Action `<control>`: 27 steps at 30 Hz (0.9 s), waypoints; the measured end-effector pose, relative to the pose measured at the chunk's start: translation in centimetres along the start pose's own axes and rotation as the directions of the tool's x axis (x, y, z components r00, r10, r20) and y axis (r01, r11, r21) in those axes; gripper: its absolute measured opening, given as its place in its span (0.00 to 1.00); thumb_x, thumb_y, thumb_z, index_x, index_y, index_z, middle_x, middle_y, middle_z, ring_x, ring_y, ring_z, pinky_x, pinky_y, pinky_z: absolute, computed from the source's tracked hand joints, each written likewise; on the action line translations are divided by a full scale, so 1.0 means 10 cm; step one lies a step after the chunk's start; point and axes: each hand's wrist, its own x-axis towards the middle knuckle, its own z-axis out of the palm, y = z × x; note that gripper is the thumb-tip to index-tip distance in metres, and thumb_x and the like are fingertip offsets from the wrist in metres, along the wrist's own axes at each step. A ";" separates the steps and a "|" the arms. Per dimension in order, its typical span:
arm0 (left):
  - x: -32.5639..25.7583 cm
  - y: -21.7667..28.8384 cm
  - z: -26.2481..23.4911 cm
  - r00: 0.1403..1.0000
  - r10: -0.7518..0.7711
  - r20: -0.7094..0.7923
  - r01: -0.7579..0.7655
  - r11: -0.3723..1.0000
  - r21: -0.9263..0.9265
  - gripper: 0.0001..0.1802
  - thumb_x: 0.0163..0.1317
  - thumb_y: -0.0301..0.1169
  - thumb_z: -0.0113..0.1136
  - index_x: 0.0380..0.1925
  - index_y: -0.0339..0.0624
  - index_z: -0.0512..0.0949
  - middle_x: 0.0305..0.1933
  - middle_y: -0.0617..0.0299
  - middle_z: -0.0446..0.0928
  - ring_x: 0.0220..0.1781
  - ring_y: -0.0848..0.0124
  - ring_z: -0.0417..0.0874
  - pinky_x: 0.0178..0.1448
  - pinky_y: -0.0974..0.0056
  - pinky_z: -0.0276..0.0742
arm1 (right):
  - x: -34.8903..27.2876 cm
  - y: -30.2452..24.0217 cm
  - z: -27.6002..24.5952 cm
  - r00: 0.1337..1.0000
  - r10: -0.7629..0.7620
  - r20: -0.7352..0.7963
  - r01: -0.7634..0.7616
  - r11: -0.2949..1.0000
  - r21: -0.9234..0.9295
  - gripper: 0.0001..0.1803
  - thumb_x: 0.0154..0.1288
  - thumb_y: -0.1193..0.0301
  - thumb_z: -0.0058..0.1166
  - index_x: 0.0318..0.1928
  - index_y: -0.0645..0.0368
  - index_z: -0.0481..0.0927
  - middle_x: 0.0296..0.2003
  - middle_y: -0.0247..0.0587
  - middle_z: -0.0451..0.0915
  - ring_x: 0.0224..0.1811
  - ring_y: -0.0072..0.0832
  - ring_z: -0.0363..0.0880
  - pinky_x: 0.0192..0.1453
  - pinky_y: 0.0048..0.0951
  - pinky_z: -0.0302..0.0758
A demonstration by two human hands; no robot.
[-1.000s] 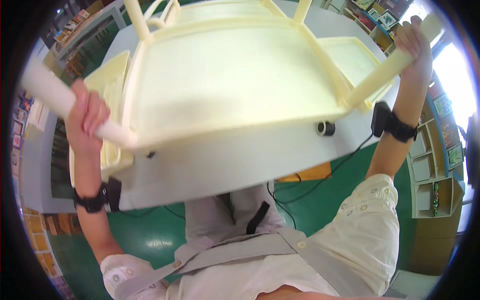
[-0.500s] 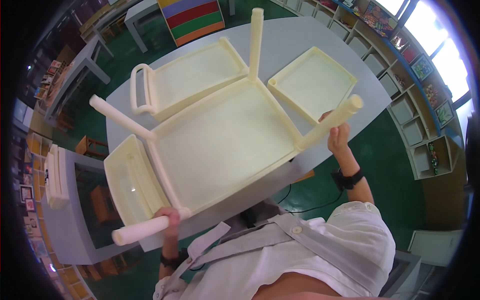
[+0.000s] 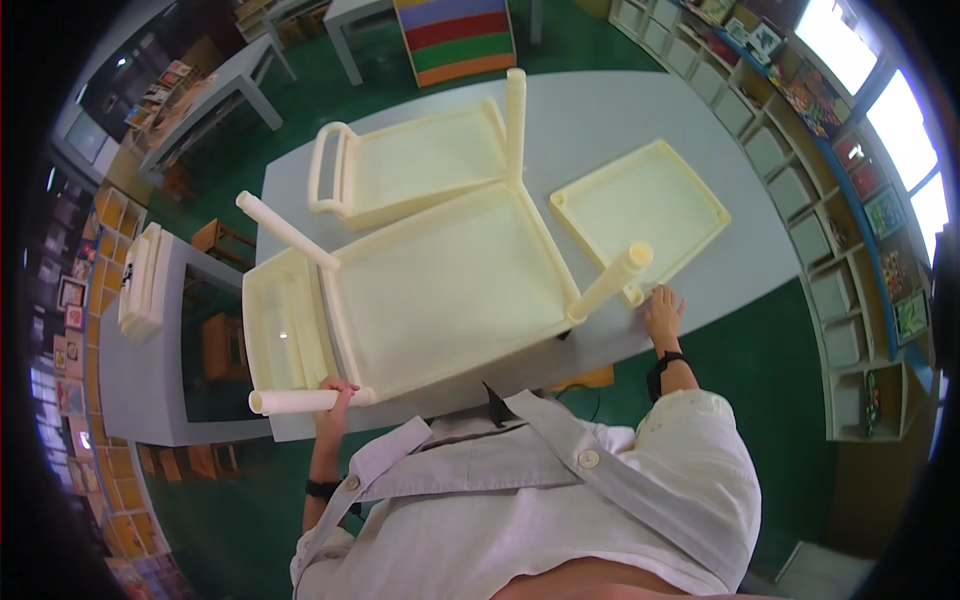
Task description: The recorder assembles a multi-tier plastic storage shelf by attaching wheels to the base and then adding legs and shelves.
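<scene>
A cream plastic shelf unit (image 3: 450, 280) lies upside down on the grey table (image 3: 620, 110), its round legs pointing up and outward. My left hand (image 3: 335, 395) grips the near left leg (image 3: 295, 400) at the table's front edge. My right hand (image 3: 662, 310) rests flat on the table with fingers spread, just beside the near right leg (image 3: 610, 282). Three cream trays lie around the unit: one at the left (image 3: 275, 325), one at the back with a handle (image 3: 410, 165), one at the right (image 3: 640, 205).
A second grey table (image 3: 140, 370) stands to the left with stacked cream parts (image 3: 140, 280) on it. Shelving with books lines the right wall (image 3: 840, 230). A striped coloured cabinet (image 3: 455, 35) and another table (image 3: 210, 95) stand beyond. The floor is green.
The shelf unit, held up close a second ago, has come down onto the table. My right hand let go of its leg and now lies flat on the tabletop.
</scene>
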 end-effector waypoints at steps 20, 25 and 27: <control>0.04 1.15 -1.11 0.543 0.517 -0.661 -0.427 0.849 0.312 0.28 0.47 0.26 0.46 0.53 0.40 0.60 0.55 0.57 0.64 0.55 0.66 0.67 0.50 0.69 0.63 | 0.69 -0.13 -1.39 0.454 -0.445 -0.771 0.747 0.662 0.058 0.14 0.56 0.61 0.46 0.31 0.59 0.67 0.26 0.42 0.65 0.29 0.39 0.65 0.42 0.39 0.64; 0.20 1.86 -0.88 0.533 0.690 -0.490 -0.570 0.721 0.395 0.14 0.52 0.24 0.47 0.41 0.36 0.68 0.45 0.58 0.69 0.48 0.71 0.70 0.44 0.72 0.66 | 1.05 -0.12 -2.11 0.195 0.040 -0.980 0.513 0.848 0.136 0.17 0.61 0.62 0.40 0.35 0.65 0.72 0.24 0.48 0.70 0.26 0.38 0.70 0.34 0.30 0.68; 0.35 2.26 -0.48 0.680 0.692 -0.243 -0.508 0.684 0.523 0.08 0.51 0.21 0.48 0.34 0.35 0.70 0.37 0.60 0.70 0.43 0.72 0.72 0.44 0.72 0.67 | 0.85 -0.13 -2.51 0.292 0.274 -0.916 0.567 0.722 0.396 0.23 0.65 0.57 0.35 0.40 0.67 0.73 0.30 0.47 0.74 0.35 0.32 0.73 0.38 0.29 0.69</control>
